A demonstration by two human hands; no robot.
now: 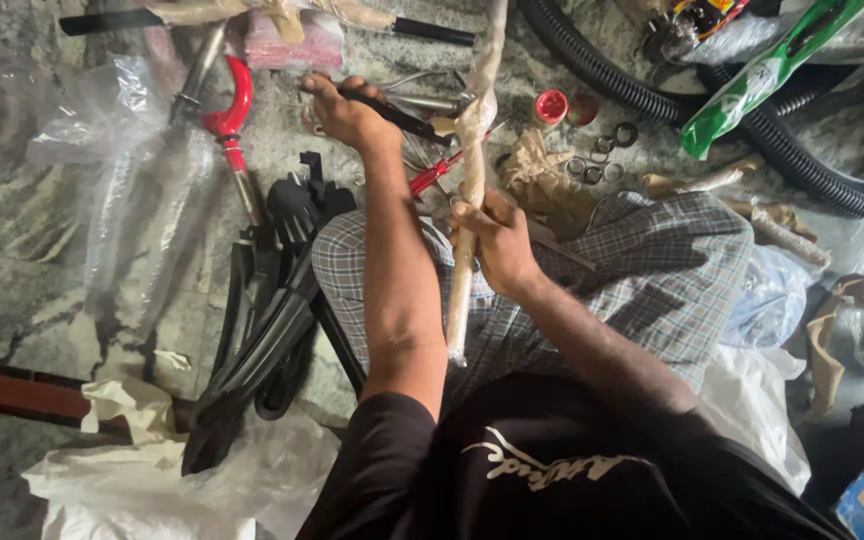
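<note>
I am sitting on the floor point(12, 240), my right hand point(497, 240) gripping a long paper-wrapped rod point(472, 150) across my lap, most wrapping still on. My left hand point(347, 110) is closing around a black-handled tool point(392, 112) among loose parts.

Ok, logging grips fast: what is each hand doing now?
Left hand: closed on a black-handled tool.
Right hand: closed around a paper-wrapped rod.

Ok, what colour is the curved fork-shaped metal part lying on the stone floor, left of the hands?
Red, the curved fork-shaped metal part, clearest in the head view.
</note>
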